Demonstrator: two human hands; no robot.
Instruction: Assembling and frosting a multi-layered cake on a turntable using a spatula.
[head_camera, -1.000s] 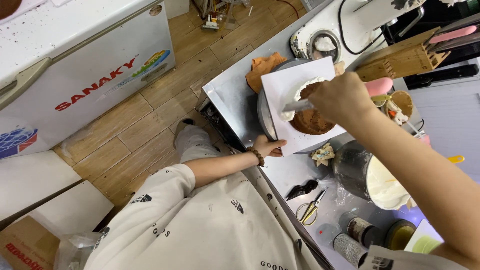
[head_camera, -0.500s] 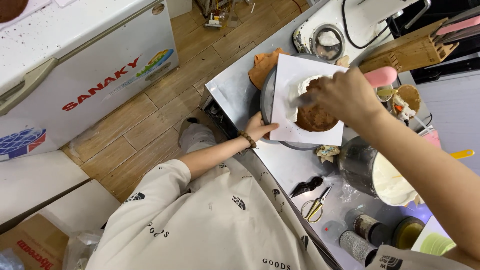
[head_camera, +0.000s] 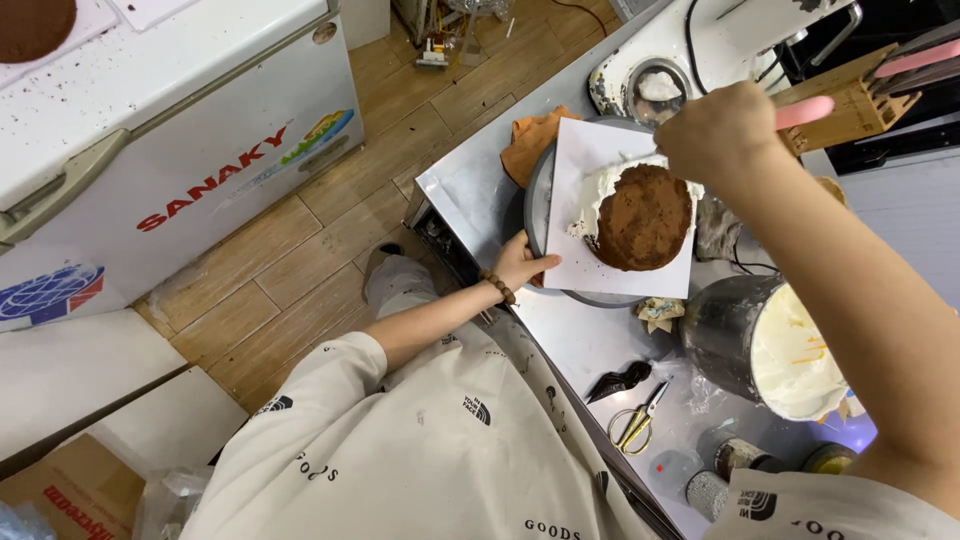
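Steel counter (head_camera: 590, 340), brown cake (head_camera: 643, 216) between hands, right hand (head_camera: 718, 132) above, left hand (head_camera: 523, 262) beside

Bright, even indoor light; sharp focus, slight wide-angle edge distortion.

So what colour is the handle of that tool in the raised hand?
Pink: the handle sticks out of the right hand, seen in the head view.

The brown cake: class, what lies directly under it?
The cake sits on white paper, with white cream at its left edge. The paper rests on a round grey stand, mostly covered.
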